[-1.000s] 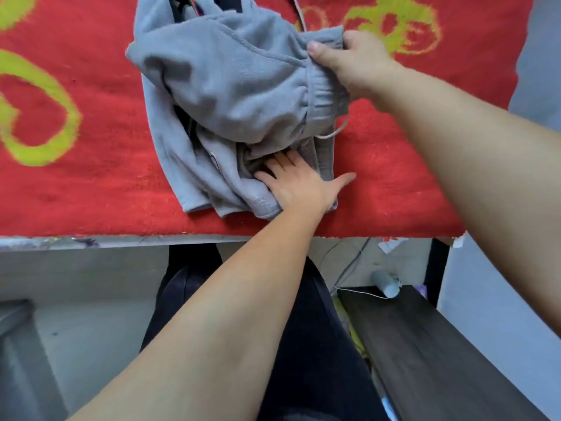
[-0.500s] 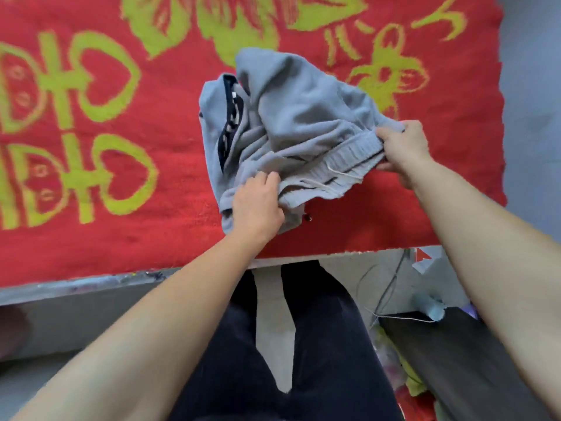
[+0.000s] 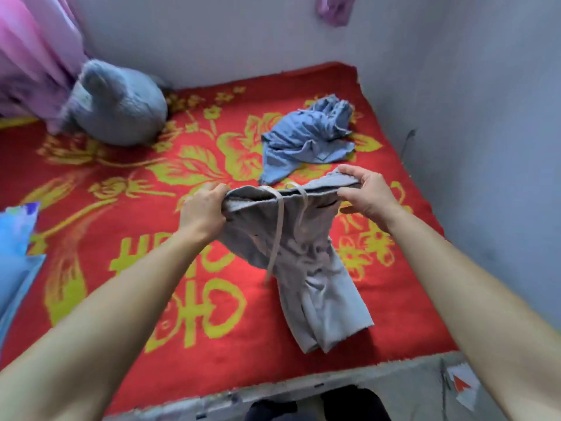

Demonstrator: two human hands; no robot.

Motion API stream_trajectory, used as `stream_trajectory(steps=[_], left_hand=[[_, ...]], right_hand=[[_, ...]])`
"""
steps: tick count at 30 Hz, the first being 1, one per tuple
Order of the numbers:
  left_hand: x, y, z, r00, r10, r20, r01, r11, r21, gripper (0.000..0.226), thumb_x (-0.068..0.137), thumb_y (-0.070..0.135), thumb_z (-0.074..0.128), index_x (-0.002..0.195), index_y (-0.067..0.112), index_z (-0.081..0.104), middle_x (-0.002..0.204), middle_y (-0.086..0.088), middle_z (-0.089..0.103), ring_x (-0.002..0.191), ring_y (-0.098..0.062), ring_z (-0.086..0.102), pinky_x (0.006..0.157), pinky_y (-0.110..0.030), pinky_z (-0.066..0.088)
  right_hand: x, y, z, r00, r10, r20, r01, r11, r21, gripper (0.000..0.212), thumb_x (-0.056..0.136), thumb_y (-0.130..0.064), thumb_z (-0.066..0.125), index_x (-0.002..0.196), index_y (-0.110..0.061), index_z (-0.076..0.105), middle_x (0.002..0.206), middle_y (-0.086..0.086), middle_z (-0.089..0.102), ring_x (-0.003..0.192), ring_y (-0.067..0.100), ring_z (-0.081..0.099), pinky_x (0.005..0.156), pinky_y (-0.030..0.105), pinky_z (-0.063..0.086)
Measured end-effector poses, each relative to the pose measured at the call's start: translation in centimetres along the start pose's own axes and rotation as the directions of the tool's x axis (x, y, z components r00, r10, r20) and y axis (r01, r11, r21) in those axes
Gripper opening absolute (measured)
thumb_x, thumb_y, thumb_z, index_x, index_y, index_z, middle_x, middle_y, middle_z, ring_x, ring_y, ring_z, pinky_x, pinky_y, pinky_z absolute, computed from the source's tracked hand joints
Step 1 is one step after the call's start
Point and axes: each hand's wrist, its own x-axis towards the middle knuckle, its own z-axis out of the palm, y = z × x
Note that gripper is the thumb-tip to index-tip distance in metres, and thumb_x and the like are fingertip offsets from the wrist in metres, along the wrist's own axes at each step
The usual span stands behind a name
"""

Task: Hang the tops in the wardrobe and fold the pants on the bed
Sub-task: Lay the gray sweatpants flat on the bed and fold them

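Note:
Grey drawstring pants point(image 3: 306, 265) hang by the waistband over the bed point(image 3: 121, 208), which has a red cover with yellow patterns. My left hand point(image 3: 202, 209) grips the waistband's left end. At the right end, my right hand point(image 3: 365, 192) pinches the band. The legs trail down onto the cover near the bed's front edge, and two pale drawstrings dangle from the waist. A crumpled blue garment point(image 3: 306, 138) lies on the bed beyond my hands.
A grey plush toy point(image 3: 118, 104) sits at the back left beside pink fabric point(image 3: 36, 56). A blue patterned item point(image 3: 15, 256) lies at the left edge. Walls enclose the bed at the back and right. The bed's front edge point(image 3: 273, 387) runs below.
The pants were bunched low on the bed; now both hands have lifted them by the waistband so they hang open. The view has tilted up to show the whole bed.

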Motion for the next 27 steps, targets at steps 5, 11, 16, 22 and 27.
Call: stream_trajectory(steps=[5, 11, 16, 22, 27], left_hand=[[2.4, -0.9, -13.6, 0.985, 0.078, -0.151, -0.067, 0.995, 0.075, 0.040, 0.079, 0.011, 0.066, 0.115, 0.015, 0.052, 0.109, -0.014, 0.056, 0.107, -0.038, 0.053, 0.084, -0.047, 0.041], [-0.7, 0.0, -26.7, 0.894, 0.140, -0.426, -0.121, 0.990, 0.072, 0.035, 0.077, 0.004, 0.059, 0.109, 0.011, 0.050, 0.105, -0.017, 0.059, 0.101, -0.040, 0.055, 0.082, -0.045, 0.041], [-5.9, 1.0, -34.8, 0.775, 0.202, -0.598, -0.159, 0.979, 0.124, 0.034, 0.082, 0.010, 0.058, 0.114, 0.006, 0.045, 0.092, -0.015, 0.051, 0.092, -0.041, 0.056, 0.075, -0.043, 0.035], [-11.1, 2.4, -42.7, 0.672, 0.265, -0.691, -0.047, 0.947, 0.318, 0.036, 0.081, 0.016, 0.061, 0.115, 0.006, 0.052, 0.105, -0.023, 0.059, 0.099, -0.043, 0.056, 0.079, -0.051, 0.045], [-14.7, 0.9, -47.1, 0.630, 0.381, -0.677, -0.064, 0.894, 0.444, 0.048, 0.084, 0.052, 0.043, 0.089, 0.014, 0.072, 0.067, -0.010, 0.061, 0.059, -0.026, 0.049, 0.053, -0.032, 0.044]], right_hand=[[-3.5, -11.8, -1.9, 0.941, -0.310, -0.136, 0.256, 0.914, -0.316, 0.044, 0.079, -0.035, 0.080, 0.121, -0.027, 0.070, 0.108, -0.006, 0.074, 0.100, 0.008, 0.067, 0.091, 0.023, 0.050], [-7.2, -22.4, -4.8, 0.767, -0.603, -0.222, 0.486, 0.770, -0.413, 0.028, 0.090, -0.037, 0.072, 0.114, -0.023, 0.069, 0.110, 0.001, 0.074, 0.105, 0.021, 0.066, 0.079, 0.019, 0.041], [-12.2, -28.4, -6.9, 0.547, -0.799, -0.250, 0.596, 0.581, -0.554, 0.034, 0.096, -0.045, 0.059, 0.122, -0.024, 0.062, 0.111, 0.009, 0.073, 0.103, 0.036, 0.065, 0.085, 0.036, 0.049], [-17.0, -32.2, -7.9, 0.338, -0.892, -0.299, 0.671, 0.452, -0.588, 0.031, 0.099, -0.038, 0.052, 0.125, -0.021, 0.054, 0.110, 0.012, 0.071, 0.096, 0.039, 0.065, 0.074, 0.034, 0.042], [-19.4, -33.7, -7.4, 0.332, -0.898, -0.290, 0.678, 0.441, -0.588, 0.039, 0.096, -0.052, 0.048, 0.121, -0.023, 0.058, 0.102, 0.010, 0.072, 0.091, 0.035, 0.066, 0.075, 0.035, 0.048]])
